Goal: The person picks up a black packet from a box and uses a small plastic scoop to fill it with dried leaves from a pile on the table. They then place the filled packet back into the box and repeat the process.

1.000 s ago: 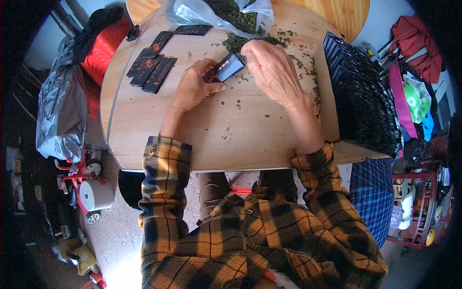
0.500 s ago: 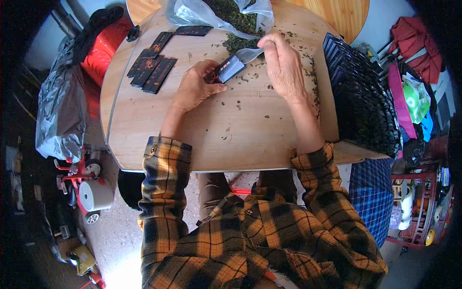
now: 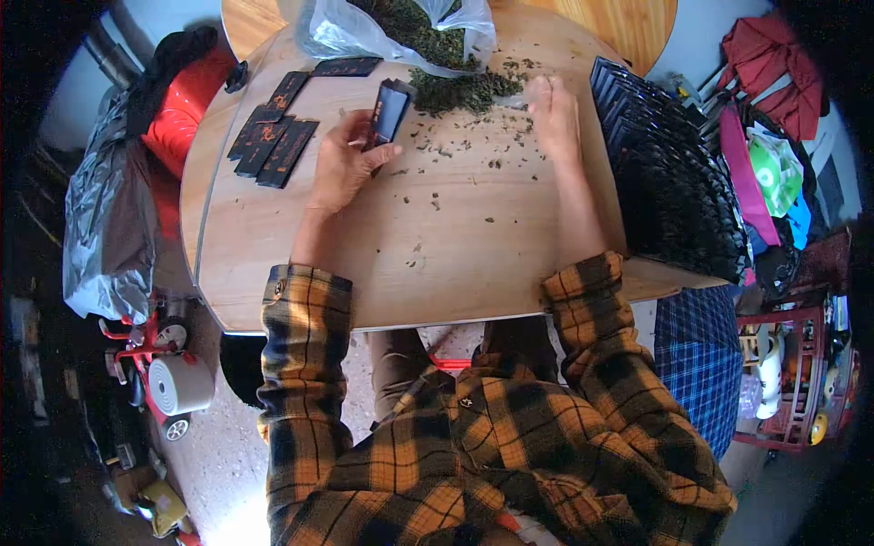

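Observation:
My left hand (image 3: 344, 166) is closed around a small black pouch (image 3: 391, 111) with red print. The pouch is tilted upright, and its mouth faces away from me. My right hand (image 3: 556, 120), blurred, grips a clear plastic scoop (image 3: 513, 101) at the right edge of a pile of dark green dried leaves (image 3: 451, 94); the leaves partly hide the scoop. Behind the pile lies a clear plastic bag (image 3: 339, 35) holding more of these leaves. Several flat black pouches (image 3: 288, 153) lie overlapping on the table to the left of my left hand.
Leaf crumbs are scattered over the wooden table (image 3: 455, 273). At the right edge stands a box packed with rows of black pouches (image 3: 669, 182). A grey plastic bag (image 3: 109, 209) hangs at the left, and a red rack (image 3: 792, 382) stands at the lower right.
My right hand has drawn the scoop out of the pouch mouth and moved right, to the leaves. My left hand has moved slightly left and turned the pouch more upright. The view has shifted a little.

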The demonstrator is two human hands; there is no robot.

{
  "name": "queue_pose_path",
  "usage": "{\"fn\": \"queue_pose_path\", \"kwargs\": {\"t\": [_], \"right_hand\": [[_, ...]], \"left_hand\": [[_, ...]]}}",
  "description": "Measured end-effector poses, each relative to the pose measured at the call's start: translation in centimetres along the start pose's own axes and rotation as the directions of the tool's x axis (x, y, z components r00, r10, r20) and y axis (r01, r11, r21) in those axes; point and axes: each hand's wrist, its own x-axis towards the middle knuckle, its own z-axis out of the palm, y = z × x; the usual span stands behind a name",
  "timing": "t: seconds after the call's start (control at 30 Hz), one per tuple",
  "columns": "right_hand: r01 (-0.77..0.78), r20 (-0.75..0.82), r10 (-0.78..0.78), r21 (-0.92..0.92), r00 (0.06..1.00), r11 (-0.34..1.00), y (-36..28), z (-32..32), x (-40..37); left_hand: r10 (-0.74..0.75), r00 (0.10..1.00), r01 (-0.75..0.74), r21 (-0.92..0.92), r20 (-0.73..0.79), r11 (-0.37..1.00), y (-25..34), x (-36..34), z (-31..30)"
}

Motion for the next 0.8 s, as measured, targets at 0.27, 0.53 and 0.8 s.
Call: {"fn": "queue_pose_path", "kwargs": {"t": [0.27,0.53,0.8], "right_hand": [[0.038,0.056,-0.029,-0.151,0.998,0.988,-0.3,2.1,-0.9],[-0.063,-0.016,0.062,-0.135,0.998,0.989,1.0,4.9,-0.9],[-0.165,0.001,0.166,0.138,0.986,0.977,1.2,5.6,-0.9]], "left_hand": [[-0.066,0.996,0.065,-0.021,-0.060,0.998,0.2,0.0,-0.3],[-0.082,0.992,0.075,-0.079,-0.091,0.994,0.4,0.0,-0.2],[-0.092,0.995,0.091,-0.030,-0.043,0.995,0.2,0.0,-0.4]]}}
